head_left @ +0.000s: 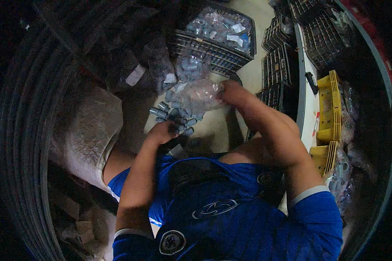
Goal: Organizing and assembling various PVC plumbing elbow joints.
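Observation:
Grey plastic pipe fittings (184, 117) lie heaped in front of me, short and tubular. At the near edge of the heap, my left hand (163, 132) has its fingers curled in around some of the fittings; the fingertips are hidden in shadow. My right hand (230, 92) is closed on the edge of a clear plastic bag (202, 93) to the right of the heap. The bag's film lies partly over the fittings, and I cannot make out how much is in it. Just beyond it is another clear bag (191, 65) with grey fittings inside.
A black crate (253, 39) of bagged fittings stands beyond the heap. Stacked black crates (276, 65) rise to the right, beside a pale ledge (309, 115) with yellow bins (329, 108). A pale sack-like covering (89, 117) is by my left leg. Dark ridged coils (26, 130) curve along the left.

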Motion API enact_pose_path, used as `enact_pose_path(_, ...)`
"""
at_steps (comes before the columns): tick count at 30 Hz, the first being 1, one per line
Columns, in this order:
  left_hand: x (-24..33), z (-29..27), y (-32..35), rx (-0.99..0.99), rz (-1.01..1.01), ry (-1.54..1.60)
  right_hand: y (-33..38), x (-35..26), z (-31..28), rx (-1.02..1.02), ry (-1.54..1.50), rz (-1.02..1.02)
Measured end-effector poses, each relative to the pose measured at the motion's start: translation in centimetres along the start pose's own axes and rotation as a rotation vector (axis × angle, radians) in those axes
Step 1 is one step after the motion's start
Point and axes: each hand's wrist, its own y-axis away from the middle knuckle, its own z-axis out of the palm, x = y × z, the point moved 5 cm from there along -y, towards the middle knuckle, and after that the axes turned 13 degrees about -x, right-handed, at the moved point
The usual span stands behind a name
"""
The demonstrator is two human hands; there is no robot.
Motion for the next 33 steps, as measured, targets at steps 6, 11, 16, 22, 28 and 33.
enact_pose_path(6, 2.8, -3.3, 1.1, -0.024, -0.046, 0.121, 1.8, 6.3, -9.4, 0.359, -0.164, -0.285)
enact_pose_path(11, 0.9, -3.5, 1.4, -0.1, -0.143, 0.182, 1.2, 4.3, -9.9, 0.383, 0.191, -0.198)
enact_pose_path(16, 1.1, -5.0, 3.0, -0.079, -0.262, 0.165, -1.7, -1.2, -1.9, 0.008, 0.731, -0.183)
enact_pose_path(22, -0.8, -7.9, 3.8, 0.284, -0.103, 0.351, -1.8, -3.3, 9.3, -0.255, 0.837, -0.255)
enact_pose_path(28, 2.6, -11.2, 5.0, 0.519, 0.026, 0.512, -0.9, -2.5, 13.7, -0.321, 0.767, -0.303)
enact_pose_path(33, 1.5, -11.4, 5.7, 0.633, 0.091, 0.697, 0.2, -4.8, 16.1, -0.44, 0.763, -0.322)
